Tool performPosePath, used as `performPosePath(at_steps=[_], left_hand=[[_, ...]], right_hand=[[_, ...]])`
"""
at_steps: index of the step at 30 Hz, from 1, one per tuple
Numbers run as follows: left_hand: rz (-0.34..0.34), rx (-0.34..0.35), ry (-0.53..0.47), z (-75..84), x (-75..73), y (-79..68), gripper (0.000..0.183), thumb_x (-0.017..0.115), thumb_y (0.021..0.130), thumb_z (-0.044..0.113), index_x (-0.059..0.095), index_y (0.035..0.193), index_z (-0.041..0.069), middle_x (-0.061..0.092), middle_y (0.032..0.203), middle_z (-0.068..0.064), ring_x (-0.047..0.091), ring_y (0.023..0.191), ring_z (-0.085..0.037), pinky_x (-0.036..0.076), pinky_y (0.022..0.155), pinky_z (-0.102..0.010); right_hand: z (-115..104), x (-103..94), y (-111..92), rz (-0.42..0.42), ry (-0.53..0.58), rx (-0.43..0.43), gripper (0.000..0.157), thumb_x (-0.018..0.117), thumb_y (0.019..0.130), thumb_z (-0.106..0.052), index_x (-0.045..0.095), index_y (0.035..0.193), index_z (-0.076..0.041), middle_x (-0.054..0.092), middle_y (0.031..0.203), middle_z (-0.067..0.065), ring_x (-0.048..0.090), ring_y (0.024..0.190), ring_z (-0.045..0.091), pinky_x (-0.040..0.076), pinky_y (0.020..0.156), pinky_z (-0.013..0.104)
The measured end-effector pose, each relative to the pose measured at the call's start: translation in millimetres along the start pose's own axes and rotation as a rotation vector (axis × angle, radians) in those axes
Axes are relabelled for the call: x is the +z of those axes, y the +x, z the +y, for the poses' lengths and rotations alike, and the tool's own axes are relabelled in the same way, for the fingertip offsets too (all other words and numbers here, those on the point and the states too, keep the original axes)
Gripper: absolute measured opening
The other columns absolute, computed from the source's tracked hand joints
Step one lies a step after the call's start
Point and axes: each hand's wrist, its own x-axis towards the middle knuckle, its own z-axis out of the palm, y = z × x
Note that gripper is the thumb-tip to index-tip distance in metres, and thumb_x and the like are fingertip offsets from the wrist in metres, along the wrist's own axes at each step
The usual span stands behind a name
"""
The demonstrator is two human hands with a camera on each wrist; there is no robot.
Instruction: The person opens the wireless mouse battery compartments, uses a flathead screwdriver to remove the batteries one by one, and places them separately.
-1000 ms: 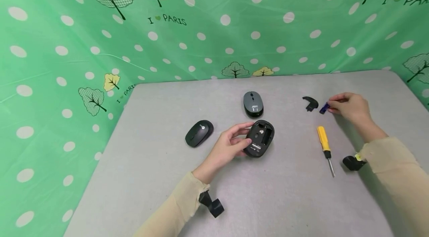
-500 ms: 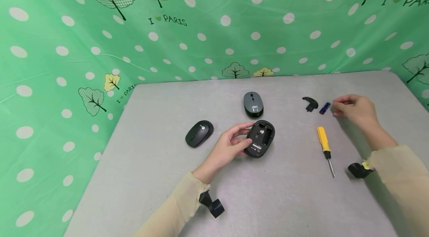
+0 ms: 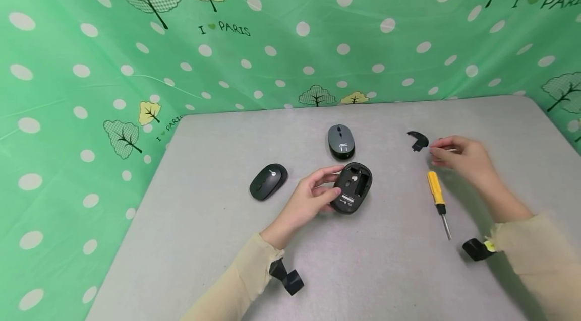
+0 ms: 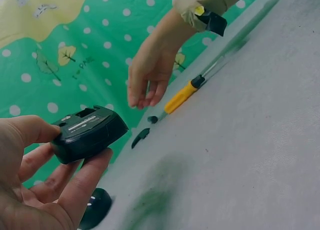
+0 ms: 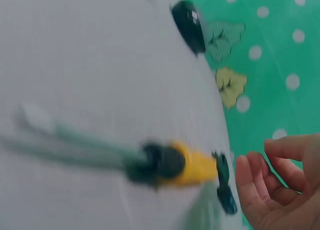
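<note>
My left hand [image 3: 306, 197] holds a black computer mouse [image 3: 351, 187] with its underside up and its battery compartment exposed. In the left wrist view, thumb and fingers grip the mouse [image 4: 87, 135] by its edges. My right hand [image 3: 467, 159] hovers at the right, just beside a curved black cover [image 3: 419, 140]. The right wrist view shows its fingers loosely bent, with nothing between them. By those fingers a small dark cylinder, a battery [image 5: 227, 200], lies on the table; in the head view the hand hides it.
A yellow-handled screwdriver [image 3: 436, 190] lies in front of the right hand. A grey mouse [image 3: 341, 140] sits behind the held one, and another black mouse [image 3: 269, 181] lies to the left. Green patterned cloth [image 3: 272, 23] hangs behind the grey table [image 3: 372, 270].
My right hand let go of the blue battery and drew back to the right, then moved left again over it. My left hand and its mouse stay in place.
</note>
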Motion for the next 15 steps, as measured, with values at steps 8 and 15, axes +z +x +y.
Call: performPosePath(at_steps=[8,15], left_hand=[[-0.004,0.001,-0.005,1.6,0.7,-0.4,0.052,0.060,0.096,0.005,0.050,0.146,0.013,0.059,0.137,-0.020,0.068,0.095,-0.011,0.063,0.074,-0.047],[-0.004,-0.005,-0.015,0.3,1.9,-0.4,0.052,0.060,0.096,0.004,0.050,0.146,0.013,0.059,0.137,-0.020,0.068,0.096,-0.013,0.063,0.073,-0.044]], right_hand=[[-23.0,25.3,-16.2,-0.057,-0.039,-0.041,0.034,0.062,0.099,-0.024,0.061,0.117,0.005,0.065,0.088,-0.017,0.069,0.076,-0.002,0.059,0.070,0.017],[-39.2,45.3,-25.6,-0.140,0.013,-0.082,0.032,0.064,0.098,-0.019,0.062,0.116,0.007,0.072,0.094,-0.002,0.071,0.079,0.001,0.061,0.074,0.021]])
